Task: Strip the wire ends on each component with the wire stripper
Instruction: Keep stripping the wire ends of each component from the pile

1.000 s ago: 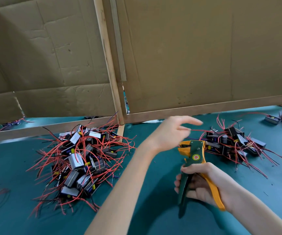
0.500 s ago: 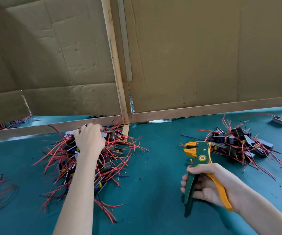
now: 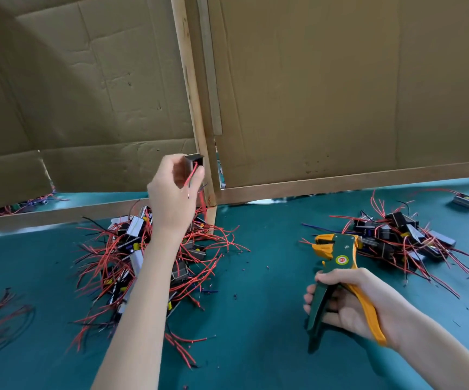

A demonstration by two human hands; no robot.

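Just lifted a black component (image 3: 193, 161) from the left pile (image 3: 132, 257), pinched in left hand (image 3: 171, 198), with wire stripper (image 3: 337, 257) gripped in right hand (image 3: 348, 302), so stripping likely next.

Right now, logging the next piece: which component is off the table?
The black component held up in the left hand, its red wire dangling; the rest lie on the table.

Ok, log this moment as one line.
step: stripping not begun | left hand: holds component above left pile | right hand: grips wire stripper, apart from component
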